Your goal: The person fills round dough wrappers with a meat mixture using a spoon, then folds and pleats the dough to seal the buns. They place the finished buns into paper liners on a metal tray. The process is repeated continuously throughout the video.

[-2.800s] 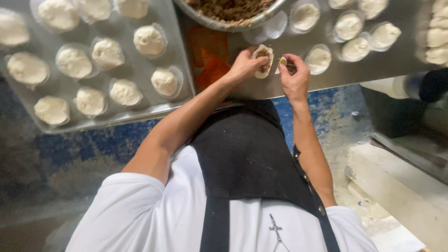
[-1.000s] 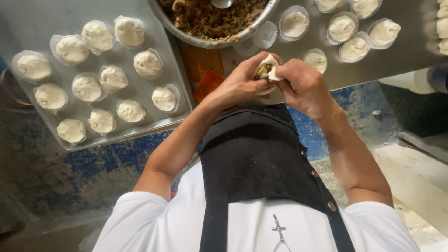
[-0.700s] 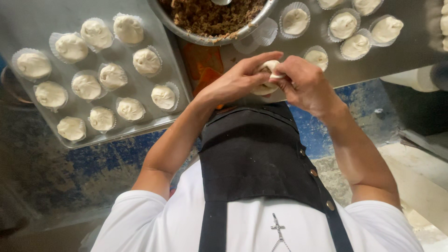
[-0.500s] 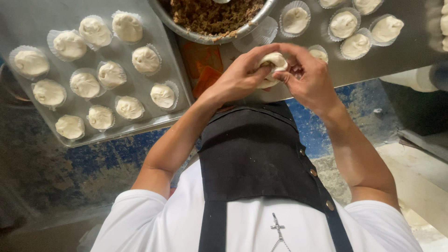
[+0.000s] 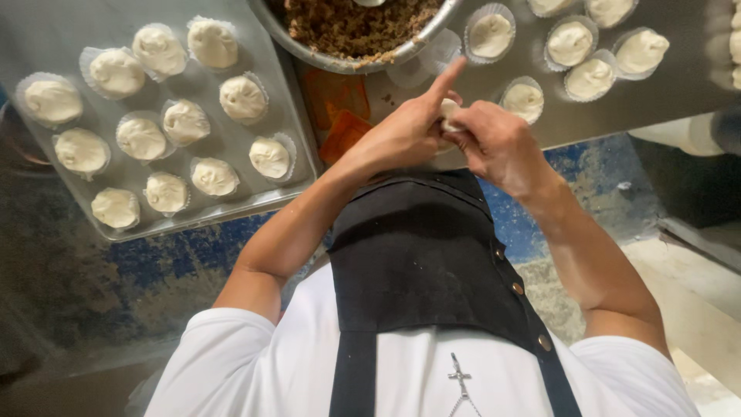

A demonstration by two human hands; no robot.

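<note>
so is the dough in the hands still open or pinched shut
Shut, as far as shows: the dough between left hand and right hand shows no filling.

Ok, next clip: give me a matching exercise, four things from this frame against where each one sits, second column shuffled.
Things:
1. dough piece
2. metal bowl of brown filling
3. tray of filled paper cups
4. orange scraper

Places:
a. at the top edge, above the hands
b. pinched between the left hand and right hand
c. on the left side
d. on the counter under the left wrist

Pairs: 1-b, 2-a, 3-c, 4-d
</note>
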